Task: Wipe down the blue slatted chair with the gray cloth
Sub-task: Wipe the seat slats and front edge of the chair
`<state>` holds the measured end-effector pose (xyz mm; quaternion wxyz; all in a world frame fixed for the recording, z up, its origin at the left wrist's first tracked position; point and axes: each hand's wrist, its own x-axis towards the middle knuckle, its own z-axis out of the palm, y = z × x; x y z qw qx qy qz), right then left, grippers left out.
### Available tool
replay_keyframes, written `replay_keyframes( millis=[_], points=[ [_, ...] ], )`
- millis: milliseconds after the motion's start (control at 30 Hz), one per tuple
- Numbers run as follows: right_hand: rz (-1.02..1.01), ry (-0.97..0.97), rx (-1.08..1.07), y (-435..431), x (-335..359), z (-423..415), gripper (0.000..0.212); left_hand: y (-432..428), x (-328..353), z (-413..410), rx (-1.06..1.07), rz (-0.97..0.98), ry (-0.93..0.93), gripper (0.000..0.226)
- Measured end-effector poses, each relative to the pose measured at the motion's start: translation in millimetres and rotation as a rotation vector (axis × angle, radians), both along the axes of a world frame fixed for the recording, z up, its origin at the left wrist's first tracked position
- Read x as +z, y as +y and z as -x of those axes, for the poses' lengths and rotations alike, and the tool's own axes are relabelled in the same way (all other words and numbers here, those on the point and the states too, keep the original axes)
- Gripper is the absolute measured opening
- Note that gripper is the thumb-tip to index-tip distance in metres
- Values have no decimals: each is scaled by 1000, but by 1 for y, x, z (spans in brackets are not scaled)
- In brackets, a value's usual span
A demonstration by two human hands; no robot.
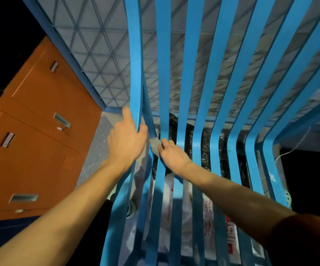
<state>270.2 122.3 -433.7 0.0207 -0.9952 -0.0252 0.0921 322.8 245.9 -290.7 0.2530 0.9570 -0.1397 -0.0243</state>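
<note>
The blue slatted chair point(199, 104) fills the right and middle of the head view, its long slats curving from the backrest down into the seat. My left hand point(125, 140) grips the leftmost slat at the bend, thumb on one side and fingers wrapped round the other. My right hand point(171, 153) holds a small bunch of the gray cloth point(155, 145) and presses it into the gap beside the second slat, just right of my left hand. Most of the cloth is hidden under my fingers.
An orange metal cabinet point(34, 135) with drawers and silver handles stands at the left. A blue-framed wire-mesh bed base point(101, 60) lies behind the chair. Black and white plastic bags point(207, 214) show through the slats, on a speckled gray floor point(95, 150).
</note>
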Motion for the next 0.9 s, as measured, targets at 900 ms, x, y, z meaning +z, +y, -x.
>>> replay_keyframes(
  millis=[900],
  points=[
    [-211, 103, -117, 77, 9, 89, 52, 2, 0, -1, 13, -47, -13, 34]
  ],
)
